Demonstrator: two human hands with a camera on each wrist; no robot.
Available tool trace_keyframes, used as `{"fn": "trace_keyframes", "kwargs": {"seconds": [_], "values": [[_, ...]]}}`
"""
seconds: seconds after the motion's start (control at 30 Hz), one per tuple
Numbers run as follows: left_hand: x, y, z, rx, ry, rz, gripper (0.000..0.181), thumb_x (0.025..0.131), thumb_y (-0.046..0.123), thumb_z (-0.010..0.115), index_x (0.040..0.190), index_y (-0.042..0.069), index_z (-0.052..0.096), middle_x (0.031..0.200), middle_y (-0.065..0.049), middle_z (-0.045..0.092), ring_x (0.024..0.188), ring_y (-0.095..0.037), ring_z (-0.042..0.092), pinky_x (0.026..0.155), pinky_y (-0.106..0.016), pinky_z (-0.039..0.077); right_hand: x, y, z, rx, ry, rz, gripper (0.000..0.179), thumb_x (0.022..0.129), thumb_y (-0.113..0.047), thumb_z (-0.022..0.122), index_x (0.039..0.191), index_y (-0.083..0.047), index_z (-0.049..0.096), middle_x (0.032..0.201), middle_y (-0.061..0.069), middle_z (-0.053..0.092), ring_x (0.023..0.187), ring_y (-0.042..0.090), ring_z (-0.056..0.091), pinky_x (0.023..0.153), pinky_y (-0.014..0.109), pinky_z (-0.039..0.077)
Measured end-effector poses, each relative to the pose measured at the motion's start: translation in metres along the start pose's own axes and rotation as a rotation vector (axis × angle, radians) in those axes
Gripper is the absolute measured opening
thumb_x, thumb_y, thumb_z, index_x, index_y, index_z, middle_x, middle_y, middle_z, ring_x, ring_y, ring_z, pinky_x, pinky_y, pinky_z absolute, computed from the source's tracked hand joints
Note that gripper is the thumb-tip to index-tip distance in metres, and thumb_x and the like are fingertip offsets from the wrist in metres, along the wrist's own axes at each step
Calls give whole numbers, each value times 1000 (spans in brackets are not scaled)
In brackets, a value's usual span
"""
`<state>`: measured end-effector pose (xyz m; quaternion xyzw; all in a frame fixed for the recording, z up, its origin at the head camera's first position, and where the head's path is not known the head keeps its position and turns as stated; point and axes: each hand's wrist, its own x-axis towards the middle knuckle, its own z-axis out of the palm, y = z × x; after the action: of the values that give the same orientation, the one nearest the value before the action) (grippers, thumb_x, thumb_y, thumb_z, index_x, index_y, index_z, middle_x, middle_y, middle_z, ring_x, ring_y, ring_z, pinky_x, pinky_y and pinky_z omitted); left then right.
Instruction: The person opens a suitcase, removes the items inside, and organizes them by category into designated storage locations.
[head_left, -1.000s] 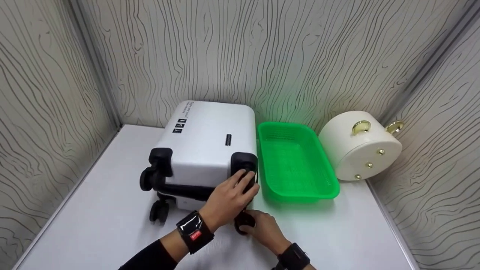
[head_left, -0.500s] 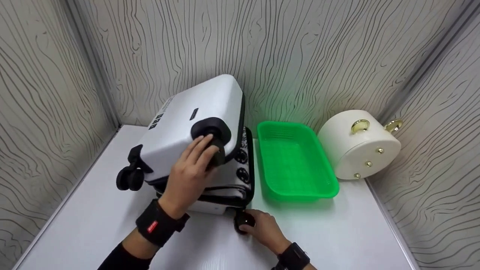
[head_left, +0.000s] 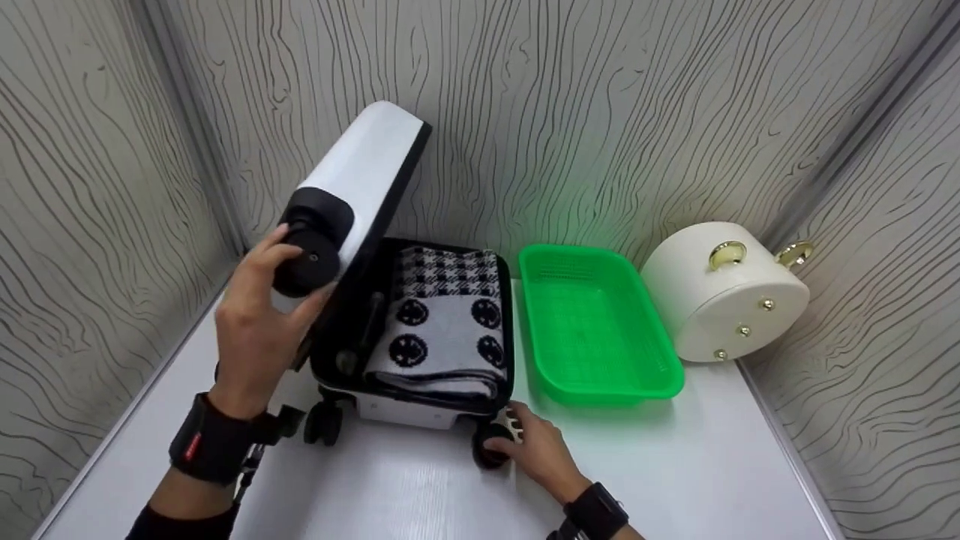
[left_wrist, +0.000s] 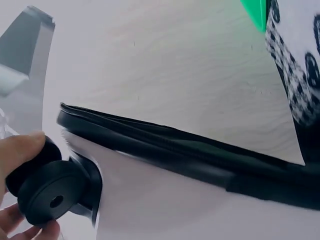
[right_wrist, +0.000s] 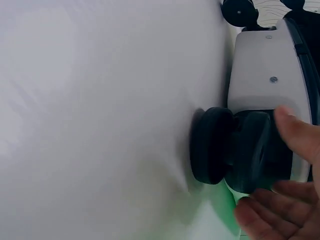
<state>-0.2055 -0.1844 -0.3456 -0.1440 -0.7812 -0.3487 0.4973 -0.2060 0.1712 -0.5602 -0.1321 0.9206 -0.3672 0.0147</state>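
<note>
A white suitcase lies on the table with its lid tilted up toward the left. Inside rests a folded black-and-white knitted cloth with smiley faces and a houndstooth part. My left hand grips the black caster wheel at the lid's corner; the left wrist view shows thumb and fingers around that wheel. At the base's near right corner, my right hand is beside another caster wheel. In the right wrist view its fingers are spread loosely about the wheel.
A green plastic basket stands close to the suitcase's right side. Beyond it, a round cream case with gold handles and feet lies tipped near the right wall. Wood-grain panels enclose the white table.
The lid was down one second ago. My left hand has lifted it by its wheel and swung it up and left, uncovering the cloth. My right hand stays at the lower wheel, fingers loosened.
</note>
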Motion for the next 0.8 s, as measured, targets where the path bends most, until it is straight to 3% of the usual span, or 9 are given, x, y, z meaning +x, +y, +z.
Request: {"fn": "trace_keyframes", "kwargs": {"seconds": [0.17, 0.23, 0.4, 0.53, 0.8], "values": [[7, -21, -19, -35, 47, -108, 52, 74, 2, 85, 119, 3, 59, 139, -4, 55, 123, -28, 55, 99, -24, 44, 7, -8, -6, 110, 86, 23, 97, 82, -46, 77, 151, 0, 26, 142, 20, 49, 114, 37, 59, 87, 46, 53], [10, -30, -28, -73, 69, -187, 52, 74, 0, 84, 119, 1, 58, 139, -4, 55, 124, -26, 55, 101, -23, 42, 10, -12, -6, 135, 108, 29, 103, 81, -47, 77, 154, -1, 20, 147, 20, 43, 117, 39, 57, 89, 47, 53], [13, -62, -55, -181, 152, -390, 52, 76, -8, 79, 122, -1, 57, 141, -9, 52, 129, -22, 50, 105, -30, 41, 16, -17, 0, 109, 140, 43, 96, 81, -51, 74, 151, 0, 31, 139, 25, 49, 109, 40, 62, 87, 47, 53], [11, -87, -75, -162, 190, -498, 54, 80, -8, 75, 129, 5, 54, 143, -9, 48, 131, -19, 47, 106, -28, 39, 17, -19, 2, 65, 173, 52, 88, 81, -48, 75, 146, 0, 41, 132, 26, 56, 102, 39, 65, 83, 44, 55], [-2, -148, -93, -235, 295, -715, 53, 84, 3, 75, 132, 14, 53, 141, -5, 49, 129, -17, 46, 105, -22, 37, 17, -19, 0, 76, 201, 32, 84, 80, -41, 79, 142, 4, 44, 130, 27, 57, 100, 38, 67, 82, 40, 56]]}}
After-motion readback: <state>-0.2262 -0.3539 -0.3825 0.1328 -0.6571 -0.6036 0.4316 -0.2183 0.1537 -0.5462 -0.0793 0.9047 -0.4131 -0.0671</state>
